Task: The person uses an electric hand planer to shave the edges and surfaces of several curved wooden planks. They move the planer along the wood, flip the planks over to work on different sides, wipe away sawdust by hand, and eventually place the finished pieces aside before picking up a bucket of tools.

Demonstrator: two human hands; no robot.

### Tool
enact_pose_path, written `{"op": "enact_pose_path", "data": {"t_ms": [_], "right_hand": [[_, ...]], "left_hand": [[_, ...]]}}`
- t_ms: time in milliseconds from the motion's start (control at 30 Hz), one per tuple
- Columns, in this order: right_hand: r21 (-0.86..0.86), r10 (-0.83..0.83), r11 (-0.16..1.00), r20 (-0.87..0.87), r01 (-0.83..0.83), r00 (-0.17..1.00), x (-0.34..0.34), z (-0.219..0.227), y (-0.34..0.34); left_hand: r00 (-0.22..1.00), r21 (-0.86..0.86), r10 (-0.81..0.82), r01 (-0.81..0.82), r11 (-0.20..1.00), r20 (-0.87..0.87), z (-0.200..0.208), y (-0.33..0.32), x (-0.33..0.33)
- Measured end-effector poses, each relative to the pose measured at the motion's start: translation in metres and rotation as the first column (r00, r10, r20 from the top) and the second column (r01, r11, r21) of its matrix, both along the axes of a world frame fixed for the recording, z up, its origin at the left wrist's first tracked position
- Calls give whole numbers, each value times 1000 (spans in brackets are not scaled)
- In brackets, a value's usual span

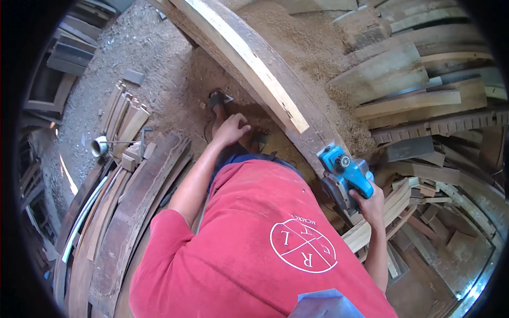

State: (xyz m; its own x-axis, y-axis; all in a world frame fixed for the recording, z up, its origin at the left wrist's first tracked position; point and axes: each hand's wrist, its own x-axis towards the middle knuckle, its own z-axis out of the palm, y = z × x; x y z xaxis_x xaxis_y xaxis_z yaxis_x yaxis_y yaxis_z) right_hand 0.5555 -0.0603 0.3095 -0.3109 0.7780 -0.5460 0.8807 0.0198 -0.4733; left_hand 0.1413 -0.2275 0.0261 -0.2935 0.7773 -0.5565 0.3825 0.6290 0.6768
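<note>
1. Red shirt (pixel 254 238) fills the foreground.
2. Right hand (pixel 371 204) is wrapped round the blue electric planer (pixel 344 177) (beside the long plank (pixel 249 58)).
3. Left hand (pixel 231 130), fingers curled, rests near the knee.
4. Seat the planer's sole flat first, I'd judge.

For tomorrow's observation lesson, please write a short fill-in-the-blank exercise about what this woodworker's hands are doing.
1. The right hand grips a ____ electric planer.
2. The left hand hangs empty near the person's ____.
3. The planer sits at the near end of a long wooden ____.
4. The ground around it is covered in ____.

Missing words: blue; knee; beam; sawdust
</note>
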Motion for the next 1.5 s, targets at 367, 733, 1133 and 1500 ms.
{"op": "enact_pose_path", "data": {"t_ms": [367,733,1133,1500], "right_hand": [[320,-16,947,-48,30,999,17,-177,13],[309,61,951,-173,-5,983,-7,-199,19],[301,142,950,-176,-84,974,-16,-200,31],[232,121,971,-284,-55,951,-9,-218,33]], "left_hand": [[848,438,465,-328,837,-254,27,115,133],[800,787,580,-257,561,-152,225,77,51],[758,816,622,-478,326,196,358,65,-52],[716,854,695,-401,331,67,343,71,-51]]}}
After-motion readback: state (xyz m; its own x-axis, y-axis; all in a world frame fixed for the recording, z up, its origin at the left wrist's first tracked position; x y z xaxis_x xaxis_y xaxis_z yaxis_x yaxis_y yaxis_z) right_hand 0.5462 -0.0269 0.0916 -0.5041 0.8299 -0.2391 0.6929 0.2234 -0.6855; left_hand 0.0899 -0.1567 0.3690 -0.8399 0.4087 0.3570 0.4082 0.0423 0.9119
